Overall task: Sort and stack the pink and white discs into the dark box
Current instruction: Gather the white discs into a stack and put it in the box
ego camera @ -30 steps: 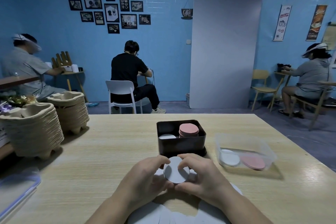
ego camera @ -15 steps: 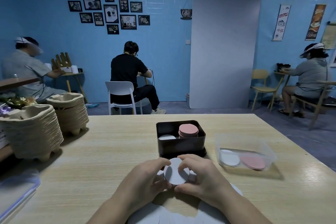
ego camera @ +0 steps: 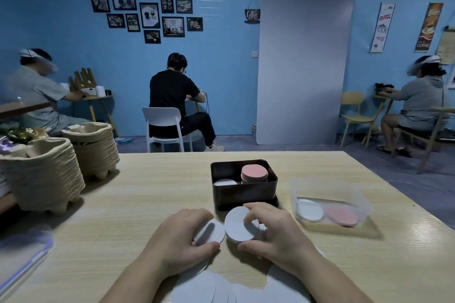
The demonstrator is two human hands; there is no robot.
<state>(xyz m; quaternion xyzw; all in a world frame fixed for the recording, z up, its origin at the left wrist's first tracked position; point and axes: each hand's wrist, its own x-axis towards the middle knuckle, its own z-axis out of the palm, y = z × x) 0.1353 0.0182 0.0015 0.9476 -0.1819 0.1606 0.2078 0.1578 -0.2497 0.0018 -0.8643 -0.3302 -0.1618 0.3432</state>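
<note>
Far left: stacked pulp trays on the table, no part of the job

Left hand: fingers curled over a white disc, thumb tucked at its near edge, so a closed pinch; the disc is held low over the table, just short of the dark box

Near edge, between the forearms: loose white discs fanned and overlapping, not yet sorted

Right hand: fingertips on the face of a second white disc and thumb at its rim, a firm pinch; the disc is tilted and just beside the left one; cannot tell whether more discs are held behind it

Dark box: just beyond both hands; low white stack in its left half, taller pink stack in its right

Clear tub: right of the box; one white round and some pink rounds lie flat inside

Step, as I read it: gathering whites in hand before loading; pinks look largely done, whites lag

Next move calls for lifting over the near wall, levelling each disc and setting it square on the white side, clear of the pink stack
</note>
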